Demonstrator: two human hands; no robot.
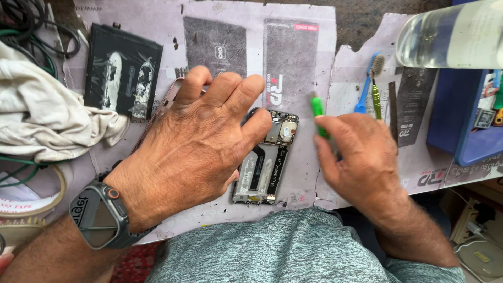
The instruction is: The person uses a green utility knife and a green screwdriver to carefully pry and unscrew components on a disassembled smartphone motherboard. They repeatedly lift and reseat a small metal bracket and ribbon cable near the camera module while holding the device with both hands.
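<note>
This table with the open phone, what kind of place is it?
Probably a phone repair bench. An opened phone shows its insides, a removed battery lies nearby, and the right hand holds a green tool.

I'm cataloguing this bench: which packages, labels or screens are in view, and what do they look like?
Grey sleeve: top centre, flat, rectangular.
Second sleeve: beside it, grey, pink corner tag.
Dark sleeve: right, narrow.
Bottle label: top right, pale.
Watch screen: left wrist, dark.

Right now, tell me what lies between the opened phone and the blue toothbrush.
In the head view, the right hand with its green tool lies between the opened phone and the blue toothbrush, above grey paper.
</note>
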